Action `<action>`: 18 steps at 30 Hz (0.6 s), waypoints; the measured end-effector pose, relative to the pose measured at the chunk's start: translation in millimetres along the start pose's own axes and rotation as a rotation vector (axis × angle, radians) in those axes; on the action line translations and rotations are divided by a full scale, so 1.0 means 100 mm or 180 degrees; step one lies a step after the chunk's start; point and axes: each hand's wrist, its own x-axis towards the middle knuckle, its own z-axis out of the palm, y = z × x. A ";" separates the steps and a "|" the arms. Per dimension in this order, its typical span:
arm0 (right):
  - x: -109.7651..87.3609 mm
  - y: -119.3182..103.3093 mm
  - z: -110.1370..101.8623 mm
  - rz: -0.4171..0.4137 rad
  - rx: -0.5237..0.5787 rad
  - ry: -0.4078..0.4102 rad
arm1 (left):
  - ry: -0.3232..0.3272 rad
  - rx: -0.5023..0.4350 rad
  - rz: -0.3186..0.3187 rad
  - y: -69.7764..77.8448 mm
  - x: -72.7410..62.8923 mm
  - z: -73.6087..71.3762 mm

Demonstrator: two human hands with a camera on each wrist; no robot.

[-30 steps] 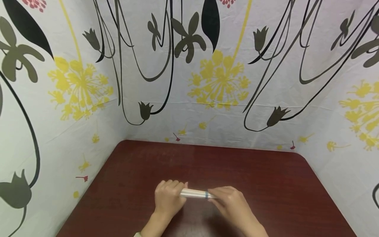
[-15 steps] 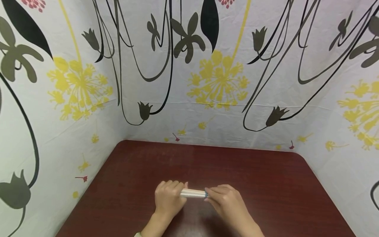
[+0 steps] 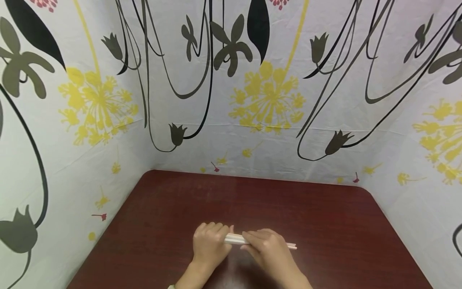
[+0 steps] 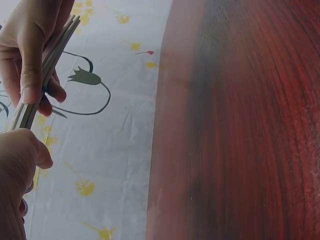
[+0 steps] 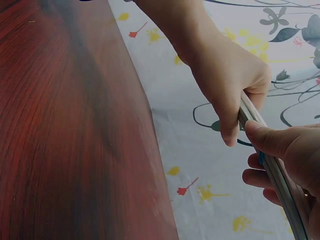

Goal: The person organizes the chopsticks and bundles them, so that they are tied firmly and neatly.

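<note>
A bundle of pale chopsticks (image 3: 235,239) is held level above the table between both hands. My left hand (image 3: 211,245) grips one end in its fist, which hides that end. My right hand (image 3: 267,248) pinches the bundle close beside it, thumb on one side and fingers on the other. Thin tips stick out past the right hand. A blue band (image 5: 261,158) circles the sticks under the right fingers in the right wrist view. The left wrist view shows the band (image 4: 44,89) as a small blue spot beside the right fingers.
A dark red-brown wooden table (image 3: 180,200) with rounded far corners lies under the hands. White cloth (image 3: 202,108) printed with yellow, grey and black flowers hangs along its back and sides.
My right hand has slid left along the chopsticks toward the left hand. Their tips now show beyond it, and the blue band is covered in the head view. The left hand keeps its grip.
</note>
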 end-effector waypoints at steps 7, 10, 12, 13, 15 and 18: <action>0.00 -0.05 0.02 0.0100 0.0093 -0.0106 | -0.0012 0.0027 -0.0007 0.03 -0.02 -0.02; 0.02 -0.08 0.02 0.0150 0.0230 -0.0188 | -0.0031 0.0001 0.0052 0.06 -0.01 -0.03; 0.03 -0.09 0.02 0.0184 0.0285 -0.0273 | -0.0051 -0.0002 0.0078 0.07 -0.01 -0.03; 0.03 -0.09 0.02 0.0204 0.0292 -0.0326 | -0.0056 -0.0009 0.0092 0.07 -0.01 -0.03; 0.02 -0.09 0.01 0.0258 0.0285 -0.0378 | -0.0070 -0.0012 0.0090 0.06 0.00 -0.04; 0.00 -0.05 -0.04 0.0336 0.0185 -0.0372 | -0.0089 0.0012 0.0069 0.00 0.01 -0.06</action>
